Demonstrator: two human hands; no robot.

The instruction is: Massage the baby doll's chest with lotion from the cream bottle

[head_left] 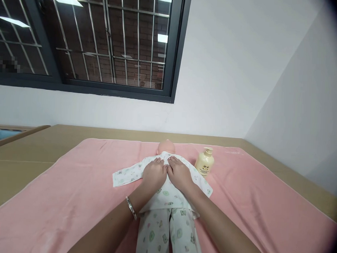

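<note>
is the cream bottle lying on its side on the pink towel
No, the cream bottle stands upright on the pink towel, beside the doll that both hands rest on.

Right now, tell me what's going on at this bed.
A person has both hands flat on the chest of a baby doll lying on its back on a pink towel. The left hand and right hand rest side by side on the doll's printed white top. A cream pump bottle stands upright on the towel just right of the doll, untouched.
</note>
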